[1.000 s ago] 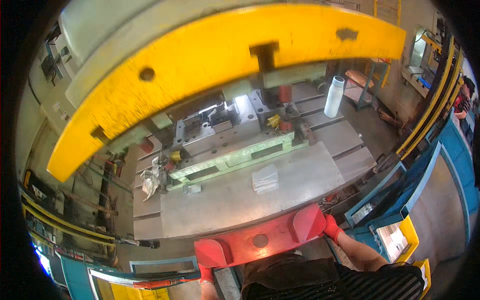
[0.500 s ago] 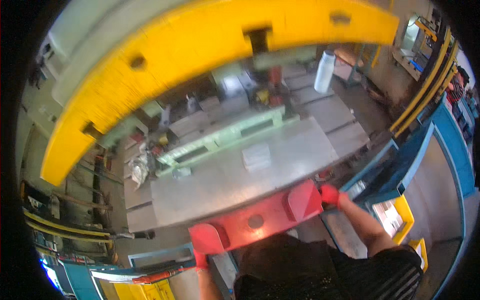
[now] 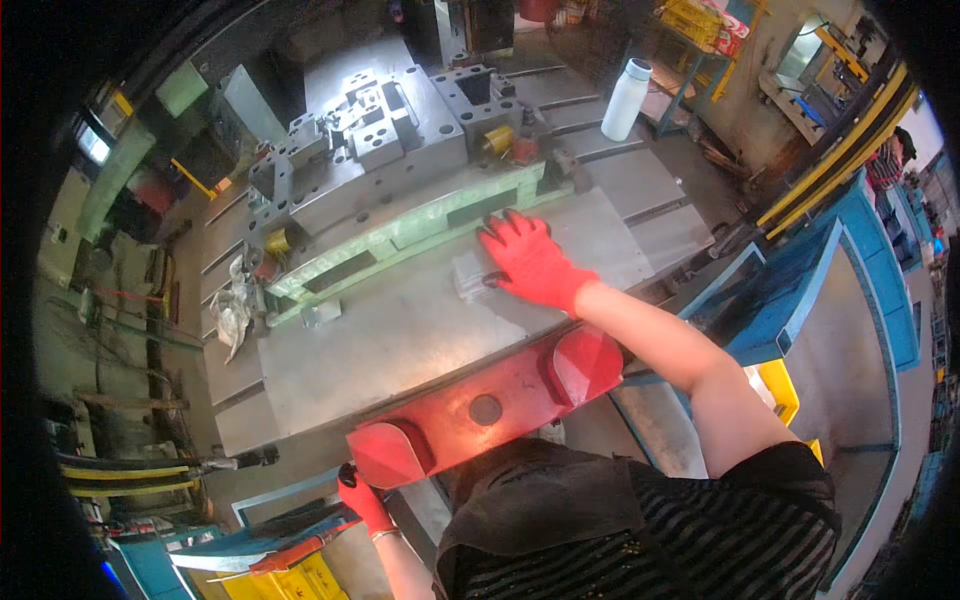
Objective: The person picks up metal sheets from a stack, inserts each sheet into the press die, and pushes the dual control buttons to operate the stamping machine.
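Note:
My right hand point(image 3: 535, 262), in a red glove with dark fingertips, reaches over the flat metal plate point(image 3: 400, 345) with fingers spread. Its thumb is beside a small stack of pale, thin pieces point(image 3: 472, 276), and its fingertips are close to the light green bar of the die point(image 3: 400, 240). My left hand point(image 3: 366, 500), gloved the same way, is at the left end of a red control box point(image 3: 450, 410). That box has a raised rounded hood at each end and a round hole in the middle. The left fingers are partly hidden, so their grip is unclear.
Behind the green bar sits a grey steel die block point(image 3: 385, 135). A white bottle point(image 3: 627, 100) stands at the far right of the bed. A crumpled pale cloth or bag point(image 3: 234, 310) lies at the left. Blue frames point(image 3: 800, 300) and yellow bins point(image 3: 778, 392) are on the right.
The large yellow beam across the top has gone out of view, exposing the die. My right hand has left the box's right end and reached forward over the plate. My left stays near its end.

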Demonstrator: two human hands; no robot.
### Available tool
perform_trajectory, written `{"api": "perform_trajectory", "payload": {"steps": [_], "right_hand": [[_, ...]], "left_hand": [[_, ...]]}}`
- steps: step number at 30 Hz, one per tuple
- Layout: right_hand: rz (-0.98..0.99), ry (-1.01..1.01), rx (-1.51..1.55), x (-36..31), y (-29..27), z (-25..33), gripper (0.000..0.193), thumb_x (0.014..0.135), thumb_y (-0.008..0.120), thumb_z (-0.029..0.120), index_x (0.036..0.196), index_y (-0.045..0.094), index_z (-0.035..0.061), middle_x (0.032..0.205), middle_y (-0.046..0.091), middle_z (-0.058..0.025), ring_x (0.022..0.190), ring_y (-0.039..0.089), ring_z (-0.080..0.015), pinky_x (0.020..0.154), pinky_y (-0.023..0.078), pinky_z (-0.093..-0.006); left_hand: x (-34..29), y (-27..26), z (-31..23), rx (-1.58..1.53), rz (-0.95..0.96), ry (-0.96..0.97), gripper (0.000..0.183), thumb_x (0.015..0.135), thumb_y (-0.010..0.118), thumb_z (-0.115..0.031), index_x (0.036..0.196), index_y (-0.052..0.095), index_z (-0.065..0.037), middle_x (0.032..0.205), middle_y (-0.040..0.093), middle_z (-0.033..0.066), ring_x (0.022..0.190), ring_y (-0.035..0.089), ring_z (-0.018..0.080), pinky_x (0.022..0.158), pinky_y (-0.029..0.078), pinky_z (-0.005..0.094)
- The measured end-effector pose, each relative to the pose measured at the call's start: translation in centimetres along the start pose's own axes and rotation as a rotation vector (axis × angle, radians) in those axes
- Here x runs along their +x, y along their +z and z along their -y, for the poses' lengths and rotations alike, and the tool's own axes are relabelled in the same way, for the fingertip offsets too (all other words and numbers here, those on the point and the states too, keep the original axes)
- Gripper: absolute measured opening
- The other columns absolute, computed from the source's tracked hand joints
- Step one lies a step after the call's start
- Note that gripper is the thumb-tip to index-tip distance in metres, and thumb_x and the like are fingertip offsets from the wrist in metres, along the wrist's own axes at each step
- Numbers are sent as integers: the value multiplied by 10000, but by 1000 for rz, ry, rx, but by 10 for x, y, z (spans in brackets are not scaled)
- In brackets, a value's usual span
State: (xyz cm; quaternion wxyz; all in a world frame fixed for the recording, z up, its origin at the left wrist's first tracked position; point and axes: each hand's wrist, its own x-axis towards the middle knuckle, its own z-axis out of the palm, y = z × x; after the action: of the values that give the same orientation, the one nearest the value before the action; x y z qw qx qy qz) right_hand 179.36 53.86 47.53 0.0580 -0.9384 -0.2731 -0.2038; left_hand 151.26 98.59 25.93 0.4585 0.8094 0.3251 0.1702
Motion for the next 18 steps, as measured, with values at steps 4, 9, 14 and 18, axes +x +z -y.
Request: {"api": "perform_trajectory", "payload": {"steps": [4, 9, 14, 18], "right_hand": [[-9, -126, -151, -1, 37, 7, 442, 751, 595, 261, 1156, 550, 88, 1214, 500, -131, 1162, 426, -341, 956, 312, -529], [-58, -203, -100, 3, 41, 8, 356, 747, 520, 175, 1085, 585, 84, 1165, 523, -126, 1151, 441, -324, 958, 320, -518], [-121, -287, -149, 22, 33, 2, 199, 700, 542, 171, 869, 599, 83, 934, 560, -87, 980, 504, -286, 874, 374, -473], [-140, -309, -104, 29, 29, -3, 160, 682, 550, 164, 816, 582, 82, 869, 541, -82, 894, 504, -271, 827, 386, -462]], "left_hand": [[-11, -9, -42, -30, -80, -98, 344, 797, 545, -47, 1130, 564, 37, 1068, 627, 132, 949, 597, 222, 826, 467, 332], [-10, -18, -89, 77, -232, 215, 325, 804, 533, 17, 1127, 560, 48, 1087, 615, 153, 981, 579, 252, 900, 434, 352], [9, -12, -154, 166, -240, 367, 317, 823, 544, -11, 1136, 551, 39, 1120, 590, 162, 1035, 550, 265, 918, 418, 360], [28, 8, -212, 22, -178, 513, 305, 832, 538, 3, 1134, 544, 47, 1132, 574, 165, 1057, 538, 284, 918, 419, 366]]}}
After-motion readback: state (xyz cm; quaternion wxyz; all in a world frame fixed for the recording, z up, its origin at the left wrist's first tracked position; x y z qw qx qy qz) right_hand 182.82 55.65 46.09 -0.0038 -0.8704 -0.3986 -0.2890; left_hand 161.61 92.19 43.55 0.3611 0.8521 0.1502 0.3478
